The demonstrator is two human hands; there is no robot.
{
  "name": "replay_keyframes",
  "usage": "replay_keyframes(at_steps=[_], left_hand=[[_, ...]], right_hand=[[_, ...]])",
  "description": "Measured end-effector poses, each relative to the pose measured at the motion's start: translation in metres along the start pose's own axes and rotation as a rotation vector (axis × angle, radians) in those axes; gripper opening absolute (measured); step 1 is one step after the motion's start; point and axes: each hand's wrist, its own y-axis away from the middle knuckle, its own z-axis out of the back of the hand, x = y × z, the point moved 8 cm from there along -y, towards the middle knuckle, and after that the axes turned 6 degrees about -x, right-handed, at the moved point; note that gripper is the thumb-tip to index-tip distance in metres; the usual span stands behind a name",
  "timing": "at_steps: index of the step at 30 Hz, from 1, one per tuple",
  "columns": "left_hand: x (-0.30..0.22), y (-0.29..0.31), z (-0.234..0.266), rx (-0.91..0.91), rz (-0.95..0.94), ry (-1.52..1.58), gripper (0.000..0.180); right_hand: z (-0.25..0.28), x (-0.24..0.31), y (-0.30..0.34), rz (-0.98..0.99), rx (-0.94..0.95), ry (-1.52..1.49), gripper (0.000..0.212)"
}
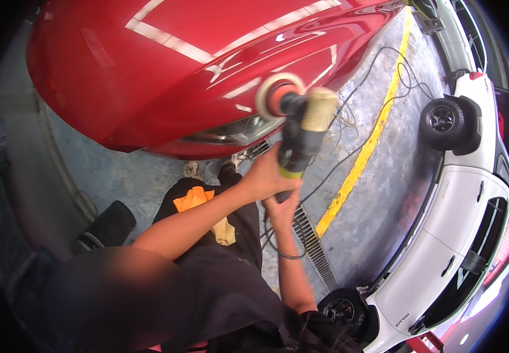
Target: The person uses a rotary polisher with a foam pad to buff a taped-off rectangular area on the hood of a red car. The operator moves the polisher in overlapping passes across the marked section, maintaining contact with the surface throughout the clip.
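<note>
A corded car polisher (299, 138) with a dark body is in both my hands. Its round pad (260, 97) has a cream rim and a red-orange backing, and it faces the red car's bodywork (166, 88) above the headlight (231, 130). Whether the pad touches the paint I cannot tell. A tan cover (319, 110) wraps part of the polisher's head. My left hand (264, 175) is closed round the body near a yellow-green band. Just below it, my right hand (282, 210) grips the rear end, its fingers partly hidden. Orange and tan cloths (194, 199) lie against my dark clothing.
A black cable (351, 156) loops over the grey floor, past a yellow line (354, 176) and a metal drain grate (316, 250). On the right stands a white vehicle (431, 247). A dark, box-like object (108, 226) sits at the left. Light strips reflect in the red paint.
</note>
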Motion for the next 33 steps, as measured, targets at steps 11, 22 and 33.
replay_keyframes(at_steps=[11, 22, 33], left_hand=[[-0.005, 0.023, 0.021, -0.016, -0.044, -0.001, 0.068], [-0.008, -0.009, -0.018, -0.015, 0.036, 0.083, 0.084], [-0.009, -0.015, -0.011, -0.014, -0.058, 0.058, 0.073]], right_hand=[[-0.009, 0.056, 0.004, 0.152, 0.127, 0.098, 0.093], [0.021, 0.043, -0.026, -0.042, 0.132, 0.029, 0.097], [0.006, 0.036, -0.028, 0.073, 0.046, -0.036, 0.093]])
